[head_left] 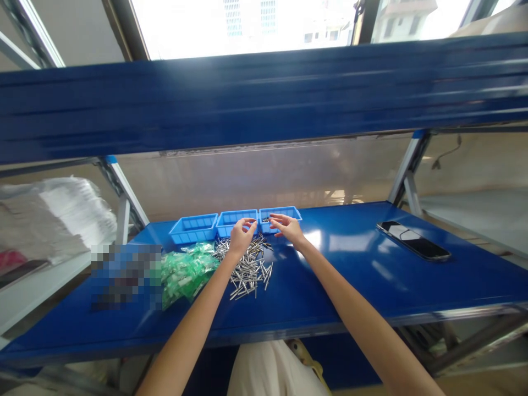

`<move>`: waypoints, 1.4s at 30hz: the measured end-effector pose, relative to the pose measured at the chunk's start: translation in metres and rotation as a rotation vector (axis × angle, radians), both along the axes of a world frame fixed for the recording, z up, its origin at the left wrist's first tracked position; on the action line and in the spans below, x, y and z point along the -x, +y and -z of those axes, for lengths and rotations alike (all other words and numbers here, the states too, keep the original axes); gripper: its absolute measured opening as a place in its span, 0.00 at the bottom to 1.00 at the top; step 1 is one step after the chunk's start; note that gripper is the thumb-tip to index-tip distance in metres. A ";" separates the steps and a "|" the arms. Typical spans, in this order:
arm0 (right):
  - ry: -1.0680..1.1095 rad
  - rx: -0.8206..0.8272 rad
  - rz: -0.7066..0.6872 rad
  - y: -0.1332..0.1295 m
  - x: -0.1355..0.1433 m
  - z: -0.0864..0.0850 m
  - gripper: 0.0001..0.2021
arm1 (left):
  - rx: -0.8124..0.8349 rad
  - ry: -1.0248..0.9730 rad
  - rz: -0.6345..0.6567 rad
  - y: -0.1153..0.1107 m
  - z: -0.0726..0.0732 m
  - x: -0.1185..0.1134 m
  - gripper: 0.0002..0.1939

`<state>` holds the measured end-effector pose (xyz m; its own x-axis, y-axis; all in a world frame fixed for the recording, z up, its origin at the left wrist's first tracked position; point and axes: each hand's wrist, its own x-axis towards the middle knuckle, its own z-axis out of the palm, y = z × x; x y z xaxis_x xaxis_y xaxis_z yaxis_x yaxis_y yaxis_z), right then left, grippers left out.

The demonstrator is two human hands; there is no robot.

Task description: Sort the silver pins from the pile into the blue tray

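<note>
Many thin silvery metal pins [249, 275] lie in a loose pile on the blue table. My left hand [243, 234] is over the back of the pile, in front of the middle blue bin [225, 222], its fingers bent towards the thumb; anything between them is too small to tell. My right hand [286, 226] is at the front of the right blue bin [295, 214], fingers curved and partly spread, with nothing clearly visible in them. Some small dark pieces show in that right bin, beside my right fingertips. The left blue bin [193, 227] stands beside the others.
Green plastic bags [187, 269] lie left of the pins, next to a blurred-out patch. A black phone [412, 240] rests at the right of the table [350, 286]. A blue shelf beam [256, 99] crosses above, with metal posts at both sides.
</note>
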<state>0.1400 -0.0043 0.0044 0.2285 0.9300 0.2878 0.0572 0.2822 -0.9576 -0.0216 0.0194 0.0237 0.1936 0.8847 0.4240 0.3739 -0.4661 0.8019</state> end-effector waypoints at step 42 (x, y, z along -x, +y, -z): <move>-0.994 0.125 0.056 -0.022 0.005 0.007 0.14 | -0.241 0.513 0.109 -0.013 0.014 -0.004 0.10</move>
<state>0.1345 -0.0266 -0.0030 -0.0182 0.9619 0.2727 0.8577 0.1552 -0.4901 -0.0177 0.0064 0.0094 0.5121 0.7383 0.4389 0.6265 -0.6706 0.3972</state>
